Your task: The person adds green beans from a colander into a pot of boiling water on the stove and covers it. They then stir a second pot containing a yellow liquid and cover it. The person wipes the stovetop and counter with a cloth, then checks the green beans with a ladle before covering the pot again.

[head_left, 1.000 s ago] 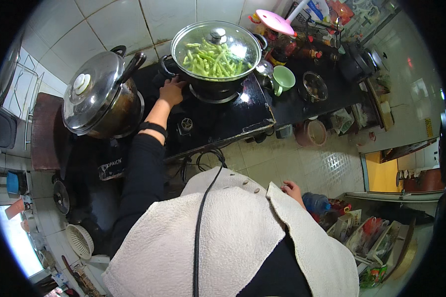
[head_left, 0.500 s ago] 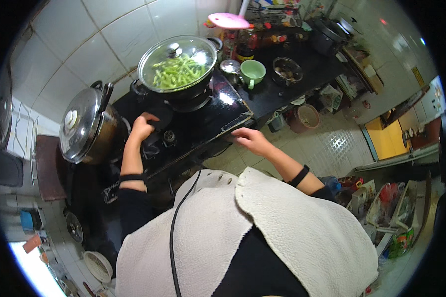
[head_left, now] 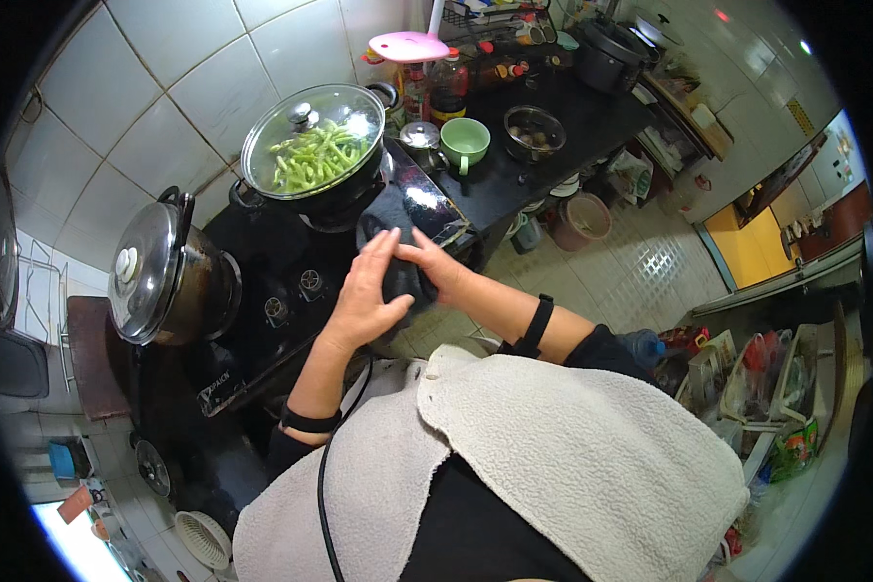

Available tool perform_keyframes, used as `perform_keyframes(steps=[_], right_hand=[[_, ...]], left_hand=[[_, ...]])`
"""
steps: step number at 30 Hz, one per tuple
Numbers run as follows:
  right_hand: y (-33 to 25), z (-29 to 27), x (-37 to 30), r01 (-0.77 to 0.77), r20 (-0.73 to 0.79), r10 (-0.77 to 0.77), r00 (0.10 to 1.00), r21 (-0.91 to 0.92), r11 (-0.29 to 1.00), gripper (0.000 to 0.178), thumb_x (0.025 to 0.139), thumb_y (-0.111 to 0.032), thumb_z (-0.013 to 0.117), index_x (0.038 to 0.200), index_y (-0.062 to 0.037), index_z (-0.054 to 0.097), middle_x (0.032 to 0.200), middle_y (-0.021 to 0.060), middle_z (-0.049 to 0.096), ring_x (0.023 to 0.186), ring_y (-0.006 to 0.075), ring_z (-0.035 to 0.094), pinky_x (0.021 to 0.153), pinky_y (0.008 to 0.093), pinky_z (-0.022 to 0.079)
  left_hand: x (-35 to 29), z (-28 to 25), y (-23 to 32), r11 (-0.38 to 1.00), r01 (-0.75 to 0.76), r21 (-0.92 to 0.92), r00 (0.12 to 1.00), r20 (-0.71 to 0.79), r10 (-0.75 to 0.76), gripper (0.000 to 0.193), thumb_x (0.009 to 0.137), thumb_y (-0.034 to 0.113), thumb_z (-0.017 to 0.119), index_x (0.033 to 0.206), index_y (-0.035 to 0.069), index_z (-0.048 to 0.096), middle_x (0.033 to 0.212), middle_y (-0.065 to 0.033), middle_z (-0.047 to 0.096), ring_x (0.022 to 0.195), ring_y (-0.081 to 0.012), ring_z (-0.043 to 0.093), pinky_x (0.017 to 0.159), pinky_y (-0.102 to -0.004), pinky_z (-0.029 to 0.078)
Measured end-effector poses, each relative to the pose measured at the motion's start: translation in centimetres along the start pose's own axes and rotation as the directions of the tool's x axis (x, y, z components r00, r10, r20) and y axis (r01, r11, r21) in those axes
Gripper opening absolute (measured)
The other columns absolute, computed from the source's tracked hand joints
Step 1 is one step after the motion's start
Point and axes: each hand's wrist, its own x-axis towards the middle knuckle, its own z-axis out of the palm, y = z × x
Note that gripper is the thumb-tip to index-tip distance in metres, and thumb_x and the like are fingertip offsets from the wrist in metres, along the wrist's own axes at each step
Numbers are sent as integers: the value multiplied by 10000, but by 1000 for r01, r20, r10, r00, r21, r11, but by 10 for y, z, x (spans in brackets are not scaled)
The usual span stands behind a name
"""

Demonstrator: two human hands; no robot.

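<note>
Both my hands are together in front of the stove's right part, on a dark grey cloth (head_left: 386, 215). My left hand (head_left: 361, 296) has its fingers over the cloth and its thumb apart on the near side. From the right, my right hand (head_left: 438, 267) grips the bunched cloth, its fingertips close to those of the left. Part of the cloth is hidden under the hands. Just beyond stands a dark wok (head_left: 344, 199) on a burner, with green pods (head_left: 315, 160) showing through its glass lid (head_left: 262, 145).
A large lidded pot (head_left: 189, 296) stands on the black stove (head_left: 252, 344) at left. Right of the wok are a small lidded pot (head_left: 419, 136), a green cup (head_left: 466, 139), a glass bowl (head_left: 533, 134) and bottles (head_left: 448, 87). A pink utensil (head_left: 409, 47) hangs above. A bucket (head_left: 584, 221) stands on the floor.
My left hand has moved right from the stove top and my right hand slightly left, so they meet. The dark cloth is now plainly visible between them. The view has shifted a little.
</note>
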Motion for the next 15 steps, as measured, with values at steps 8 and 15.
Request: perform_keyframes(steps=[8,15], right_hand=[[-38,-74,56,182,-113,-235,966,-349,919,672,784,-197,675,1384,-62,405,1220,150,565,1081,257,579,920,388,477],[-1,-85,95,-151,-49,-501,864,-975,-165,641,700,-240,722,1304,-202,510,1322,192,431,1129,386,516,904,463,485]], left_hand=[[-65,-8,-22,869,483,-109,876,46,-481,558,740,80,662,1277,24,520,1180,-146,578,1107,-264,554,963,-351,431],[-105,15,-24,844,480,-237,871,19,-490,471,776,38,642,1239,28,556,1100,-101,604,994,-208,596,856,-312,479]])
